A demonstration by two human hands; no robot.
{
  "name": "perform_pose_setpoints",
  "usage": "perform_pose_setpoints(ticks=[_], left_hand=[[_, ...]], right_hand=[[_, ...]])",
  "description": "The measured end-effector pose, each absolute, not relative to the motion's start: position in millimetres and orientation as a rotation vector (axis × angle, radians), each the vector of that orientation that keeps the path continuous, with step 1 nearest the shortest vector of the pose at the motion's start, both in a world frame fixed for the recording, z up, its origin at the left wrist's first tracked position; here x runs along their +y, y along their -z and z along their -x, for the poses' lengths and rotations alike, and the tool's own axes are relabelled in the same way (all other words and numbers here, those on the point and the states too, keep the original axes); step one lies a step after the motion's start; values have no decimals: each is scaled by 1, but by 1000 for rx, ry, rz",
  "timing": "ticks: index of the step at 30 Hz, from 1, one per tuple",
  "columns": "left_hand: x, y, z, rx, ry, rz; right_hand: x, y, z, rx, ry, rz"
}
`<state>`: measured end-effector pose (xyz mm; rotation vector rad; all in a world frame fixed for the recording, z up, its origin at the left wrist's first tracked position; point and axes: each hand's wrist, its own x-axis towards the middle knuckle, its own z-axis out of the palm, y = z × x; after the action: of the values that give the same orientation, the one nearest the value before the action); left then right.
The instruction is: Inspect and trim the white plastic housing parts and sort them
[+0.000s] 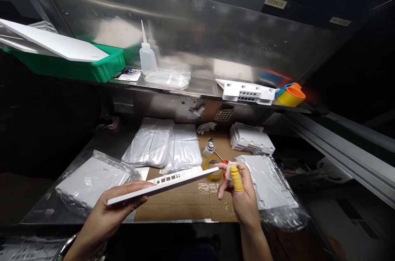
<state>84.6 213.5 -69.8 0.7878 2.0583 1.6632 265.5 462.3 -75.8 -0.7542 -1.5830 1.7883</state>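
My left hand (123,201) is closed on the left end of a thin white plastic panel (173,181), thumb on one side and fingers on the other. The panel is held tilted above brown cardboard, its right end higher, with a row of small openings along its edge. At that right end is my right hand (237,189), an index fingertip by the panel's corner. A yellow finger cot (236,178) covers one finger, and a crumpled white wipe (230,169) is pinched among the fingers.
Bagged white panels lie at left (92,181) and right (268,183). Clear plastic bags (151,142), a tape roll (212,169) and stacked white parts (251,138) sit behind. The shelf holds a green bin (108,65), a squeeze bottle (148,59) and a white part (248,92).
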Motion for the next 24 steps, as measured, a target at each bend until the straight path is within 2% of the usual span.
perform_pose_setpoints(ticks=[2, 4, 20, 22, 24], left_hand=[[216, 69, -80, 1987, -1650, -1004], [218, 68, -77, 1931, -1663, -1117], [207, 69, -75, 1761, -1717, -1131], [211, 74, -76, 1642, -1863, -1073], [218, 79, -77, 1393, -2150, -788]], right_hand=[[459, 70, -262, -1447, -2047, 714], [455, 67, -258, -1340, -2143, 704], [439, 63, -247, -1219, -2100, 839], [434, 63, -247, -1209, -2031, 790], [430, 64, -248, -1198, -1934, 706]])
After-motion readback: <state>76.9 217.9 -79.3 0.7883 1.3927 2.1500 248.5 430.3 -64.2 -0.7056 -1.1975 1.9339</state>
